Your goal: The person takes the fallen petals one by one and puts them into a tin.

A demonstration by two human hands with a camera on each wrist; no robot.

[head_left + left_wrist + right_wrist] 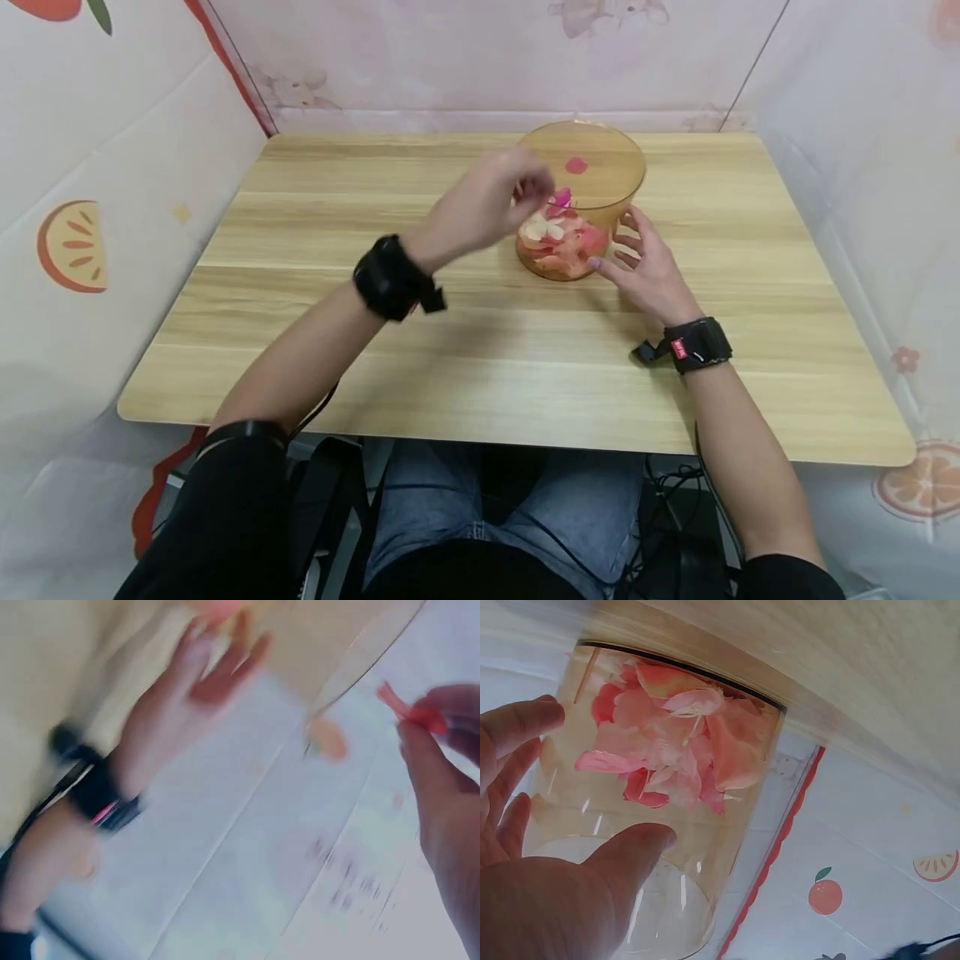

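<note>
1. Wood-grain table (pixel 480 367) fills the middle of the head view, closed in on three sides by pale cloth walls printed with orange slices and small flowers.
2. Nearest the camera are the person's lap in blue jeans and both forearms in rolled black sleeves, each wrist wearing a black band.
3. Right hand (pixel 651 265) lies on the table just beside the jar (pixel 600 179), fingers spread and fairly straight, their tips at the right side of the glass; the right wrist view shows the thumb and fingertips resting on the clear wall without curling tightly round it.
4. Left hand (pixel 487 204) is raised above the table in front of the jar's mouth, its fingertips drawn together on a pink petal (pixel 561 197); the blurred left wrist view shows the same petal (pixel 409 712) pinched between the fingertips.
5. Amber-tinted and see-through, the jar stands upright on the far half of the table, right of centre, its rim open.
6. Pink, red and cream petals (pixel 671 742) lie heaped in its bottom, and one more pink petal (pixel 575 165) shows higher up against the far wall of the glass.
</note>
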